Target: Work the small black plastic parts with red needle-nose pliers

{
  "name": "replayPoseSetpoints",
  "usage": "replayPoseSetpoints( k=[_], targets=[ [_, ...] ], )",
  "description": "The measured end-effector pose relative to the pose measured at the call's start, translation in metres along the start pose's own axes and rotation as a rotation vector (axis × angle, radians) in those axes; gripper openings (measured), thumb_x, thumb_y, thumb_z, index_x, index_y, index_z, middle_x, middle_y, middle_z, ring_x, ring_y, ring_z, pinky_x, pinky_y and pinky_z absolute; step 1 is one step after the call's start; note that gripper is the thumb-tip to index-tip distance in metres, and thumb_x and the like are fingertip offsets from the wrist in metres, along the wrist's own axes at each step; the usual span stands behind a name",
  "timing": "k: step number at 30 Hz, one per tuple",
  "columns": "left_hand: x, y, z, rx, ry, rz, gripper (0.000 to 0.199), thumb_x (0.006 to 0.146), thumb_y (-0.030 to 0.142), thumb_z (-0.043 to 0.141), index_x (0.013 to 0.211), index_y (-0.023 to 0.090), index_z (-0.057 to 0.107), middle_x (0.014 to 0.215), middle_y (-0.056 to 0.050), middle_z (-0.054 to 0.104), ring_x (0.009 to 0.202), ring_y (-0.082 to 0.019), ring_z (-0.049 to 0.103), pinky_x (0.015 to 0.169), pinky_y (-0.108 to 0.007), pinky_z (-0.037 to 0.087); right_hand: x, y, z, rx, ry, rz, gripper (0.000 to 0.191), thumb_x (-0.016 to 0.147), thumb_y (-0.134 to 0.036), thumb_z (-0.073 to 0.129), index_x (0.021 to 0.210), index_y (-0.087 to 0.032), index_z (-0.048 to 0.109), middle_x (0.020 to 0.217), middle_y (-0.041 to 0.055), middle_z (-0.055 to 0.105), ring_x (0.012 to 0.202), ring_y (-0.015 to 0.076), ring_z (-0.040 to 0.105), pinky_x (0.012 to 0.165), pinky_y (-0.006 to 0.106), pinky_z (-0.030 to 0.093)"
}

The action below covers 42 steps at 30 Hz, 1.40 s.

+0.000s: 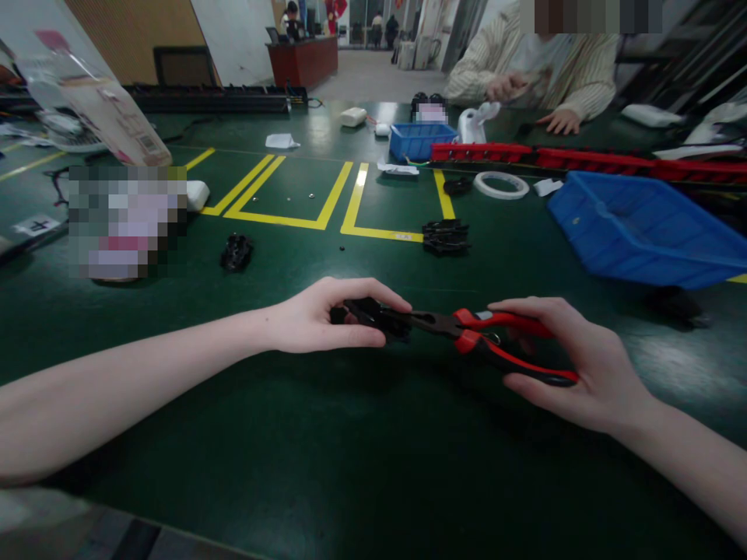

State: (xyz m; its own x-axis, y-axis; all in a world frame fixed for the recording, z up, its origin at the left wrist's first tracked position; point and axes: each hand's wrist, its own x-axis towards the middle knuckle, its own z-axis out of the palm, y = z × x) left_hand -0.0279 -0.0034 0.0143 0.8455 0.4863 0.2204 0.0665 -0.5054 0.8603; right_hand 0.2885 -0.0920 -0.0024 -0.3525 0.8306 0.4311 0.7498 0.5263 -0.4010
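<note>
My left hand point(344, 315) is closed around a small black plastic part point(379, 315), thumb below and fingers above. My right hand point(583, 358) grips the red-and-black handles of long-nose pliers point(458, 327). Their dark jaws point left and reach the right end of the black part; whether they clamp it I cannot tell. Two similar black parts lie beyond my hands: one point(236, 252) to the left and another point(446, 236) at the corner of a yellow tape marking.
A blue bin point(647, 229) stands at the right, a smaller blue bin point(417, 141) farther back. A tape roll point(502, 185) lies between them, near a long red strip point(560, 159). A bottle point(110, 109) stands at the left. Across the green table point(292, 435) sits another person point(537, 70).
</note>
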Motion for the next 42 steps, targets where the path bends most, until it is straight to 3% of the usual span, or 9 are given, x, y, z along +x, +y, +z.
replayPoseSetpoints(
  k=[8,18,23,30,38,42],
  targets=[
    [0.000,-0.001,0.000,-0.038,0.025,-0.010,0.036,0.089,0.024,0.066,0.125,0.022,0.061,0.119,-0.006,0.066,0.106,-0.021,0.065,0.087,-0.028,0.054,-0.001,0.002,-0.001,0.029,0.013,0.040,0.049,0.085,-0.056,0.057,0.124,-0.027,0.053,0.110,0.0092,0.065,0.089,0.0282,0.066,0.072,0.042,0.056],
    [0.000,0.000,0.001,-0.119,0.027,-0.025,0.039,0.089,0.020,0.065,0.128,0.022,0.059,0.116,-0.006,0.067,0.082,-0.011,0.067,0.069,-0.019,0.053,-0.001,0.000,-0.001,0.109,0.008,0.122,0.050,0.083,-0.059,0.059,0.122,-0.028,0.055,0.109,0.0083,0.067,0.090,0.0294,0.067,0.072,0.043,0.056],
    [0.000,-0.001,0.000,-0.072,0.035,0.008,0.040,0.089,0.020,0.066,0.128,0.023,0.059,0.115,-0.004,0.066,0.086,-0.012,0.066,0.074,-0.020,0.052,-0.001,-0.002,-0.002,0.113,0.028,0.120,0.048,0.083,-0.057,0.059,0.122,-0.030,0.056,0.107,0.0073,0.067,0.087,0.0286,0.067,0.071,0.043,0.055],
    [-0.001,0.000,0.003,-0.073,0.065,-0.032,0.074,0.089,0.025,0.067,0.150,0.027,0.027,0.094,0.000,0.062,0.074,-0.011,0.060,0.065,-0.019,0.049,-0.001,-0.004,-0.003,0.029,0.046,0.062,0.047,0.084,-0.055,0.059,0.123,-0.029,0.055,0.108,0.0086,0.065,0.087,0.0285,0.065,0.068,0.042,0.054],
    [0.000,0.002,0.002,0.007,0.022,-0.110,0.050,0.086,0.031,0.070,0.132,0.022,0.051,0.121,-0.007,0.062,0.097,-0.018,0.064,0.081,-0.027,0.053,0.004,-0.009,-0.009,-0.157,0.043,-0.097,0.049,0.083,-0.052,0.060,0.127,-0.032,0.051,0.100,0.0089,0.066,0.082,0.0314,0.063,0.071,0.050,0.051],
    [0.003,0.001,0.003,0.046,-0.030,-0.150,0.051,0.083,0.033,0.073,0.128,0.019,0.056,0.119,-0.007,0.065,0.102,-0.020,0.065,0.087,-0.031,0.052,0.006,-0.010,-0.010,-0.224,0.026,-0.174,0.053,0.083,-0.050,0.060,0.132,-0.032,0.047,0.100,0.0080,0.068,0.083,0.0317,0.064,0.076,0.053,0.050]
  ],
)
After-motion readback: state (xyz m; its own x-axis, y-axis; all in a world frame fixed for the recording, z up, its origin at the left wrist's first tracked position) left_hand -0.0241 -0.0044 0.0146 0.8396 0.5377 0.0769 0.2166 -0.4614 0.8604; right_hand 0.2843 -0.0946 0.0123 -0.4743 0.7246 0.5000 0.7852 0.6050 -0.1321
